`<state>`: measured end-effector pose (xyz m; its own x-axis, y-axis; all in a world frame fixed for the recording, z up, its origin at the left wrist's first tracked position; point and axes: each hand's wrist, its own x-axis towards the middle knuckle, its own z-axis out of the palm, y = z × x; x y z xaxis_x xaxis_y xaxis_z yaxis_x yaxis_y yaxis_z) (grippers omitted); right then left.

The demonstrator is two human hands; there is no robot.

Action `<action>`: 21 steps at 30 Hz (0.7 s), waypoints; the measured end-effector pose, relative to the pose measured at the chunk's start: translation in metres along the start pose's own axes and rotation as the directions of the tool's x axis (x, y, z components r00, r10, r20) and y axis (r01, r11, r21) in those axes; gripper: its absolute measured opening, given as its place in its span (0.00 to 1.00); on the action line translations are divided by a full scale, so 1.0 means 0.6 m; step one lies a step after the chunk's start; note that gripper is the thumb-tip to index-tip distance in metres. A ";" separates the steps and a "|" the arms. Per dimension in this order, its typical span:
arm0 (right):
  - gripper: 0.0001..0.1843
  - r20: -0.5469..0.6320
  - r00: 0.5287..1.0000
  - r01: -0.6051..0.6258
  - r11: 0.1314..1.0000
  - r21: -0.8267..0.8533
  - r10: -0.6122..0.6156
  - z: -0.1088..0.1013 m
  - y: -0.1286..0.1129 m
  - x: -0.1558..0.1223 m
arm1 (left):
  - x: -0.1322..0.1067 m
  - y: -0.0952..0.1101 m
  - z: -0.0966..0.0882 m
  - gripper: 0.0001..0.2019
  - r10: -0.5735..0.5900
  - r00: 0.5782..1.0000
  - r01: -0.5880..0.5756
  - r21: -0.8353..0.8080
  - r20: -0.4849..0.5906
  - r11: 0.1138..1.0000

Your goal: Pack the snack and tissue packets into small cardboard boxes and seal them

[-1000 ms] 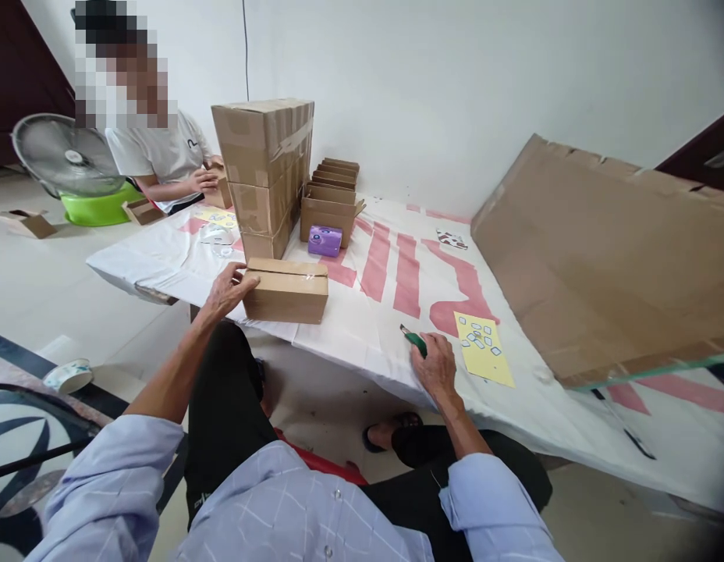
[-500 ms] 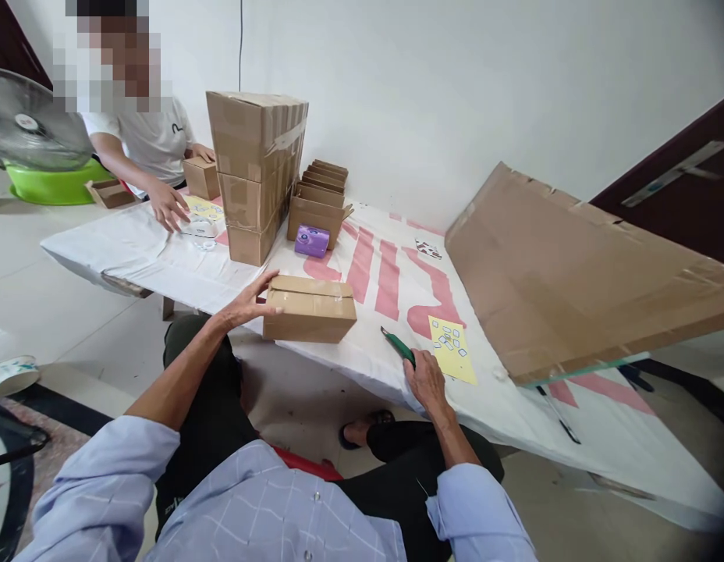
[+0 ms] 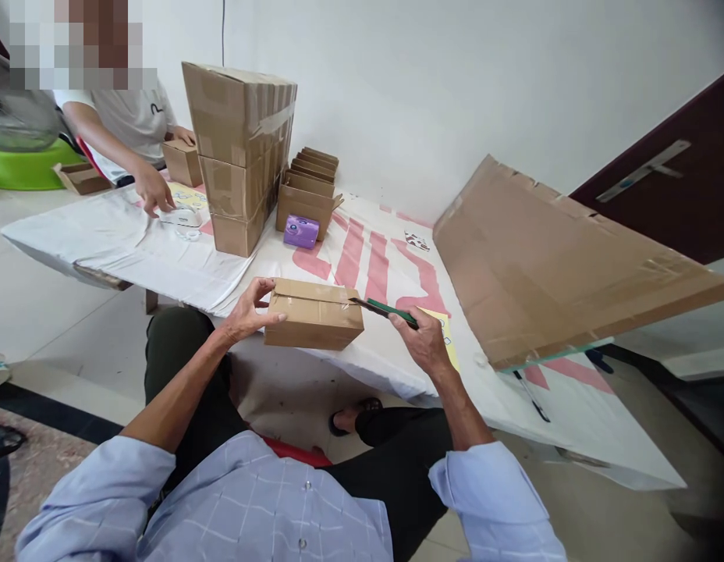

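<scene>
A taped brown cardboard box (image 3: 315,316) lies at the table's near edge. My left hand (image 3: 252,314) is closed around its left end, thumb and fingers on its sides. In my right hand (image 3: 422,337) is a green utility knife (image 3: 391,310). Its blade reaches the right end of the box's top, at the taped seam; whether it cuts in, I cannot tell. Under and behind my right hand lies a yellow sheet (image 3: 448,336) with printed shapes, partly hidden.
Stacked cardboard boxes (image 3: 230,148) stand at the left, beside open boxes (image 3: 312,187) and a purple pack (image 3: 301,232). A large cardboard sheet (image 3: 561,265) leans at the right. Across the table, a co-worker's hand (image 3: 153,190) touches a white object (image 3: 180,217).
My right hand has raised the knife and moved it left to the box's right end. My left hand stays on the box. The view has shifted slightly.
</scene>
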<state>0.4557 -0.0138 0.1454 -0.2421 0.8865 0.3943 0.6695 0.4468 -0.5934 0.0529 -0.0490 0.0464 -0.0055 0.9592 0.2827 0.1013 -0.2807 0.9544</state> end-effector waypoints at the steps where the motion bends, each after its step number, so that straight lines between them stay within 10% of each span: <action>1: 0.22 0.044 0.998 0.048 0.999 0.000 -0.048 0.000 -0.020 0.011 | 0.000 0.000 0.000 0.35 0.000 1.000 0.000 0.003 -0.001 1.000; 21: 0.15 0.364 0.891 0.355 0.916 -0.186 -0.272 0.035 -0.127 0.129 | -0.001 0.008 0.004 0.32 0.008 1.000 -0.009 0.032 0.016 0.999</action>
<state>0.3715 0.0233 0.2065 -0.6529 0.7124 0.2572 0.6579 0.7017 -0.2733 0.0556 -0.0508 0.0505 0.0114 0.9572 0.2892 0.1328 -0.2881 0.9483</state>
